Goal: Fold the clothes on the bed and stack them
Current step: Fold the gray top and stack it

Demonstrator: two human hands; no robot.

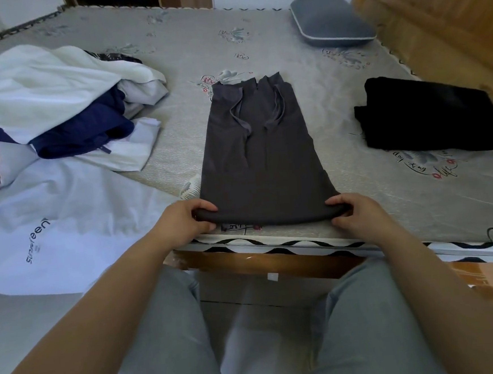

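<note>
A dark grey garment (261, 153) lies flat on the bed (372, 194) as a long strip, its sides folded inward, running away from me. My left hand (184, 222) pinches its near left corner and my right hand (356, 216) pinches its near right corner, the near hem lifted slightly off the mattress edge. A folded black garment (428, 115) rests to the right. An unfolded pile of white, navy and patterned clothes (50, 102) sits at the left.
A white garment with printed lettering (51, 231) spreads over the near left of the bed. A grey pillow (331, 20) lies at the far right beside a wooden headboard (438, 18). The wooden bed frame (275, 262) fronts my knees.
</note>
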